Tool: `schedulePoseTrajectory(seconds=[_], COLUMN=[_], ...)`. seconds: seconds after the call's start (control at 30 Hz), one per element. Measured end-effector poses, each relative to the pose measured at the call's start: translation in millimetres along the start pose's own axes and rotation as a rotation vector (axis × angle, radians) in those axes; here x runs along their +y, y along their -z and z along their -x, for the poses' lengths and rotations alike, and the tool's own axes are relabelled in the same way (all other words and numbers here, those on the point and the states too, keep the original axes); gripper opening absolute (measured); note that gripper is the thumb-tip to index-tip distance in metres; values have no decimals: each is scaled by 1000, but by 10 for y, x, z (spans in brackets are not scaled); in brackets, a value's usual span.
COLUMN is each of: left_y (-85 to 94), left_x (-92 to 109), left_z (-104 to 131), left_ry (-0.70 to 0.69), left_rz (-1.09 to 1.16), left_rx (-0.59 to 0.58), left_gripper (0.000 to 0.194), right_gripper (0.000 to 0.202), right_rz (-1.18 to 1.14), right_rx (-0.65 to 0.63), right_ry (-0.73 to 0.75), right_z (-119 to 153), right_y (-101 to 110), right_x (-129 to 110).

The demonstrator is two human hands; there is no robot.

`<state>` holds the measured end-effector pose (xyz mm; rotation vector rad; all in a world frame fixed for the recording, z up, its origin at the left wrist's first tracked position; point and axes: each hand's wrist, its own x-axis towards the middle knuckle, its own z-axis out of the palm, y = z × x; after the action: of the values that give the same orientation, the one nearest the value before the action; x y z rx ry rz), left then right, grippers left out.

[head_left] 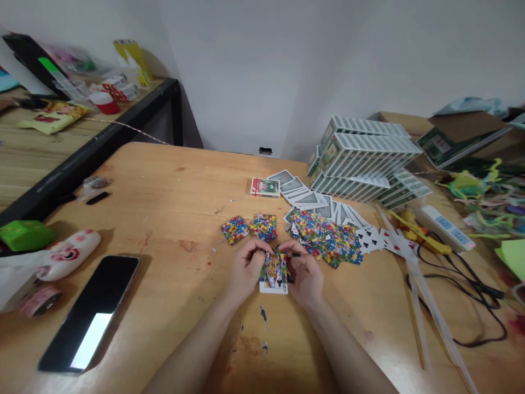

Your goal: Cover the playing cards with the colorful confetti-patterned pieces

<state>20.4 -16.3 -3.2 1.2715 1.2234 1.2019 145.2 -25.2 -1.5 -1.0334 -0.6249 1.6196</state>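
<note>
My left hand (248, 265) and my right hand (305, 273) meet at the middle of the wooden table. Between them is a playing card (274, 288), its white lower end showing below a small colourful patterned packet (274, 267) with a clear window. The fingers of both hands are closed on the packet's sides and top. Just beyond them lie two more colourful packets (235, 230) (263, 226). To the right is a heap of such packets (328, 235), beside a spread of face-down cards (303, 197) and some face-up cards (369, 239). A red and green card box (264, 187) lies farther back.
Striped boxes (369, 156) are stacked at the back right. A power strip (449, 225), black cables (463, 284) and clear plastic strips (426, 295) lie at the right. On the left are a phone (92, 312), a white decorated object (69, 254) and a green object (27, 234).
</note>
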Motion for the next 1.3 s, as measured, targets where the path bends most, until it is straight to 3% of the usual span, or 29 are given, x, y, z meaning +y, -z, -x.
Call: schedulePoseTrajectory(seconds=[0.2,0.3,0.57,0.8,0.9,1.07,1.3], left_y=[77,90,136,246,192,71,85], left_x=[69,76,69,-21,5,28,-24], left_z=[-38,-39,-63,-129,-118,-89,-106], left_ry=[-5,21,58,148,183,156,208], left_rz=[1,15,69,236,155,2,74], left_rx=[-67,-142,-189,-168,-151,2,-25], left_gripper=[17,17,19,31,21,15,16], right_gripper=[27,29,32,30,27,24,29], right_rz=[10,-6,69,176,270,401,463], right_rx=[-110,-188,-285,-310,-286,-259,-293], right_ry=[-420,-506,-383,-110,-55,33,62], right_z=[-28,-20,8,-8,9,43,41], right_y=[60,110,139,84,33,-20,-5], right_x=[-7,16,76,98,105,145,161])
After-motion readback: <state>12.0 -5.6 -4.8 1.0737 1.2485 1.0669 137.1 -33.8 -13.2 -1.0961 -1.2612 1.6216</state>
